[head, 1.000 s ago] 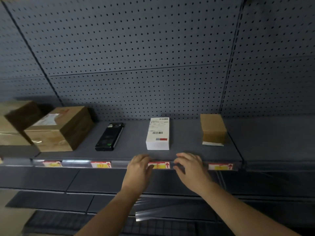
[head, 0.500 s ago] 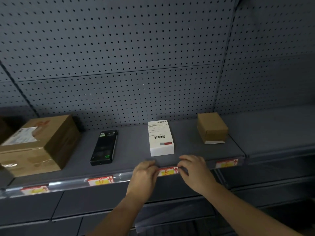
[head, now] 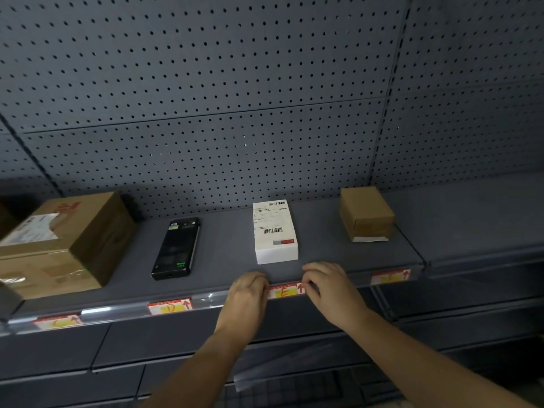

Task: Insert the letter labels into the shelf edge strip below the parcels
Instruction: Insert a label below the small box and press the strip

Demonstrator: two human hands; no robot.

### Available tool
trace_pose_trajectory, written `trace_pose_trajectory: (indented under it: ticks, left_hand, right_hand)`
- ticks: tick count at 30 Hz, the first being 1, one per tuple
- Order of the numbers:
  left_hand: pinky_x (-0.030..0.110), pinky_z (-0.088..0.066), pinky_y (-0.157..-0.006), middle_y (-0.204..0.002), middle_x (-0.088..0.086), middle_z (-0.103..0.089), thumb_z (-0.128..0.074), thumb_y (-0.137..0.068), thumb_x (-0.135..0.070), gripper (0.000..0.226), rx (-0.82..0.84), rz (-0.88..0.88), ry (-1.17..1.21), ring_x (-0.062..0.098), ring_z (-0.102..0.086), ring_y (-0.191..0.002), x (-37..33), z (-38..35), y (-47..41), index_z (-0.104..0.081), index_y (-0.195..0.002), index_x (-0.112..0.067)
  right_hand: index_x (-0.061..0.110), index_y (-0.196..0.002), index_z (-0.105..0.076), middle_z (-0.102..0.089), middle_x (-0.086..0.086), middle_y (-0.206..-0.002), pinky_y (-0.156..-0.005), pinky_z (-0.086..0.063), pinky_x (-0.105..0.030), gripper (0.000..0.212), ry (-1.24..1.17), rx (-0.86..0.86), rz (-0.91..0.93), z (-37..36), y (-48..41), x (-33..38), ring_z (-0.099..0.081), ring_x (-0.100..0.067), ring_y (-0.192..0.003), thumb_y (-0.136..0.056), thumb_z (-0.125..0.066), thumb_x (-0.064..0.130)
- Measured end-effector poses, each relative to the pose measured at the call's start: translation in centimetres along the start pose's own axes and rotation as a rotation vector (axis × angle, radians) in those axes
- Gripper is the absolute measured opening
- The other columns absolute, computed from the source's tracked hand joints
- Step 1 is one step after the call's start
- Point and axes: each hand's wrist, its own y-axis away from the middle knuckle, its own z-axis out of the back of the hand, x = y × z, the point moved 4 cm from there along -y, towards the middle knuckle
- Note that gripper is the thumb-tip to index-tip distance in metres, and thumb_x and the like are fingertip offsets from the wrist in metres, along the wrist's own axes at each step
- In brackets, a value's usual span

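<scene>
A red-and-yellow label marked E [head: 285, 290] sits in the clear shelf edge strip [head: 212, 300] below the white parcel [head: 275, 232]. My left hand [head: 245, 301] has curled fingers at the label's left end. The fingertips of my right hand [head: 329, 290] press the strip at its right end. Other labels sit in the strip: one marked D [head: 170, 307] below the black device [head: 176, 248], one [head: 57, 321] below the big cardboard box [head: 61, 245], and one [head: 390, 277] below the small brown box [head: 366, 213].
A grey pegboard wall [head: 206, 98] backs the shelf. Another shelf section [head: 477, 219] continues to the right. Lower shelves [head: 88, 357] lie beneath, with a loose clear strip piece [head: 256, 375] between my forearms.
The camera has tilted, so the shelf appears slanted and shifted right. Both hands stay at the E label's ends, barely moved along the strip.
</scene>
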Motion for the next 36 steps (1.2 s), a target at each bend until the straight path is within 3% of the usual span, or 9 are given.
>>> trace_pose_trajectory:
  ticks: [5,20,25,29,36]
  left_hand:
    - [0.027,-0.048,-0.090,-0.102,-0.003,-0.061,-0.059,-0.093,-0.021,0.007,0.016,0.009,0.010,0.012,-0.054,-0.091,0.45,-0.04,0.12,-0.064,-0.096,-0.019]
    - [0.028,-0.047,-0.086,-0.094,0.000,-0.065,-0.064,-0.088,-0.013,0.004,-0.018,-0.017,0.021,0.016,-0.058,-0.085,0.33,-0.23,0.07,-0.067,-0.090,-0.015]
    - [0.027,-0.047,-0.086,-0.094,0.000,-0.065,-0.065,-0.087,-0.011,0.005,-0.023,-0.009,0.024,0.016,-0.057,-0.085,0.21,-0.31,0.17,-0.067,-0.090,-0.015]
    - [0.027,-0.046,-0.087,-0.094,-0.001,-0.065,-0.064,-0.088,-0.013,0.005,-0.016,-0.004,0.015,0.015,-0.057,-0.085,-0.17,-0.26,0.12,-0.067,-0.092,-0.015]
    - [0.028,-0.049,-0.082,-0.090,-0.005,-0.063,-0.060,-0.091,-0.017,0.008,0.030,0.002,0.018,0.011,-0.055,-0.081,0.60,0.13,-0.10,-0.063,-0.085,-0.021]
  right_hand:
    - [0.022,-0.103,-0.069,-0.059,0.008,-0.127,-0.102,-0.029,-0.021,0.014,0.004,0.004,0.014,-0.34,-0.06,0.04,-0.048,-0.012,-0.120,-0.093,-0.060,0.025]
    - [0.018,-0.111,-0.067,-0.061,0.004,-0.125,-0.104,-0.030,-0.023,0.019,0.008,-0.021,0.050,-0.46,0.37,0.04,-0.051,-0.012,-0.119,-0.096,-0.057,0.023]
    - [0.014,-0.113,-0.067,-0.063,-0.001,-0.118,-0.100,-0.040,-0.026,0.021,0.098,0.004,0.118,-0.56,0.22,0.51,-0.058,-0.016,-0.111,-0.094,-0.060,0.019]
    - [0.016,-0.118,-0.063,-0.059,0.001,-0.122,-0.103,-0.037,-0.023,0.024,0.085,0.019,0.115,-0.48,0.11,0.15,-0.052,-0.011,-0.114,-0.098,-0.053,0.023]
    - [0.017,-0.109,-0.067,-0.061,0.004,-0.118,-0.100,-0.039,-0.022,0.018,-0.004,-0.016,0.057,-0.65,0.20,0.26,-0.052,-0.009,-0.110,-0.096,-0.056,0.023]
